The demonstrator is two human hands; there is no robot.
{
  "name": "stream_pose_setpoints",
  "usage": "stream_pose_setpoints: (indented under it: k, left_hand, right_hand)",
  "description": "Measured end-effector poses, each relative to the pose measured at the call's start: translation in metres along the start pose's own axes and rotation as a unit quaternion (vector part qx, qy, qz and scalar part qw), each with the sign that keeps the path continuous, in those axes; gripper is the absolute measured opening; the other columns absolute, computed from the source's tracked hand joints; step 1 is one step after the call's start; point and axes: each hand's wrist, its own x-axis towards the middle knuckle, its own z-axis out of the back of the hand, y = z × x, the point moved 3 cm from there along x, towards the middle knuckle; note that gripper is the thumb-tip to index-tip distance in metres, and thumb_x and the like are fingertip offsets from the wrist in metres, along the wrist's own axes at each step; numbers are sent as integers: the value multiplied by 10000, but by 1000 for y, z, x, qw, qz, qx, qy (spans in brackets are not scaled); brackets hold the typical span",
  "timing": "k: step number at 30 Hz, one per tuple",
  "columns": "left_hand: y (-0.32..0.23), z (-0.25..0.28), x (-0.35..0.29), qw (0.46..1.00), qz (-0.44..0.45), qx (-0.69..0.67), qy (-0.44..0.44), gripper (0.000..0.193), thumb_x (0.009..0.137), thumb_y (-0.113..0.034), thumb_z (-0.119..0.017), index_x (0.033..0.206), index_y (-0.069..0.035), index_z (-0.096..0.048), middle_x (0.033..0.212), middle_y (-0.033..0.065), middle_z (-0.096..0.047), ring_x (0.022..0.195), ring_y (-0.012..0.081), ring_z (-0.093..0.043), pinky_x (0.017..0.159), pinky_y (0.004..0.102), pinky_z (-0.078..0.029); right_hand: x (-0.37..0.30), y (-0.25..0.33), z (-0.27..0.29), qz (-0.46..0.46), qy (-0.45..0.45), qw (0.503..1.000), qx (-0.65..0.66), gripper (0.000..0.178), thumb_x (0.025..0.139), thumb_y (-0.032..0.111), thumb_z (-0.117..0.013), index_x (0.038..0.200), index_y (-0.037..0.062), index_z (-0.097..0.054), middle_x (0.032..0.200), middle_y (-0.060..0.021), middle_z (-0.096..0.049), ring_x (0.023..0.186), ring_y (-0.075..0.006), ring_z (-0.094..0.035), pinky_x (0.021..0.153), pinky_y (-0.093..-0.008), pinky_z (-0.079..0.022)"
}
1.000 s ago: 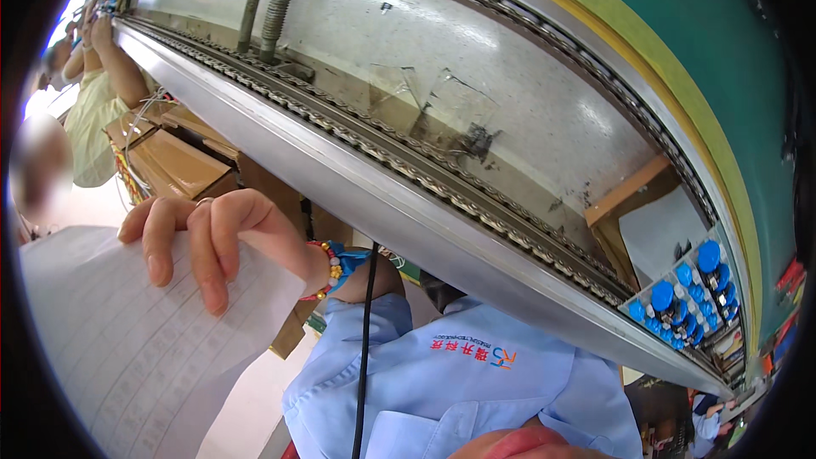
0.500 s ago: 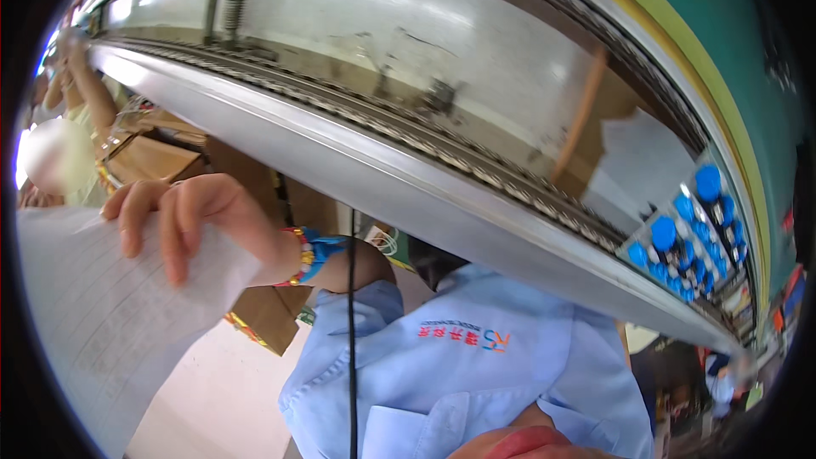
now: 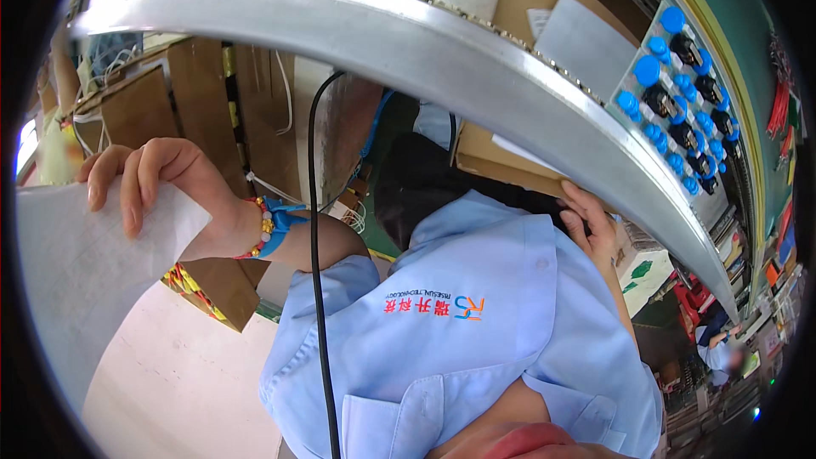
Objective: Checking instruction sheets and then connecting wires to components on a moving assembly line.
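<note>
At the left, my left hand (image 3: 157, 178) has its fingers bent over the top edge of a large white sheet of paper (image 3: 93, 263), which hangs down from it. A beaded bracelet and a blue band circle that wrist. My right hand (image 3: 593, 225) is below the metal rail, its fingers and thumb closed on the edge of an open cardboard box (image 3: 501, 163) in front of my lap. Part of a white sheet shows inside this box, and the rail hides the rest.
A curved metal rail (image 3: 408, 21) with a chain crosses the view. On the line stands a panel of blue-and-black parts (image 3: 680, 106), beside a pale sheet (image 3: 582, 42) on cardboard. Cardboard boxes (image 3: 140, 106) stand at left. A black cord (image 3: 316, 289) hangs before my shirt.
The view has tilted, so the rail sits higher and more of my lap shows. My right hand and the cardboard box have come into view. My left hand still holds the paper.
</note>
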Motion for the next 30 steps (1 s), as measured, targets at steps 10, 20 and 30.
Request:
stream_pose_setpoints:
  k: [10,20,30]
  left_hand:
    - [-44,4,-33,999,-5,-26,24,340,831,-242,-606,1069,-58,-448,873,33,-574,586,85,-577,571,215,-406]
    - [-99,17,-76,995,-64,-73,36,348,875,-247,-490,1131,-16,-440,931,57,-547,613,99,-531,609,236,-366]
    - [-157,34,-103,988,-106,-82,71,337,860,-234,-532,1101,-26,-424,879,26,-561,575,70,-564,599,221,-390]
  right_hand:
    - [-17,19,-11,55,-9,998,-12,220,804,13,-609,1024,18,-624,913,-125,-661,712,-182,-620,661,-245,-469]
    - [1,-6,11,126,-222,966,-28,158,875,77,-545,969,-11,-637,874,-97,-659,778,-134,-613,709,-234,-469]
    - [-1,6,-2,158,-182,969,-55,350,905,80,-486,1240,-14,-453,1048,-142,-624,757,-133,-599,678,-222,-459]
